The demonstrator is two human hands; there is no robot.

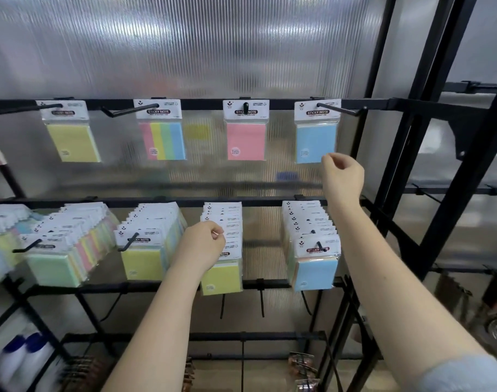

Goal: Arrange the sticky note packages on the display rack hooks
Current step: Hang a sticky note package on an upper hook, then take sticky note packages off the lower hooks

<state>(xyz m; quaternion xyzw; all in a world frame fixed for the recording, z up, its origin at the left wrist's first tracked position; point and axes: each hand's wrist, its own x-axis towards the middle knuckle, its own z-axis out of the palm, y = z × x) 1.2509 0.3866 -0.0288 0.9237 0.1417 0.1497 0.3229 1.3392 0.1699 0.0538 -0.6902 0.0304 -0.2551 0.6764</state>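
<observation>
A person's left hand (203, 244) pinches the white header of a yellow sticky note package (221, 274) on a lower black metal display hook, while the right hand (342, 172), fingers curled, sits at the corner of a blue sticky note package (315, 137) hanging on the upper rail (202, 103).

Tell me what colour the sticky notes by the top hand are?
Light blue: the package beside the right hand, clearest in the head view.
</observation>
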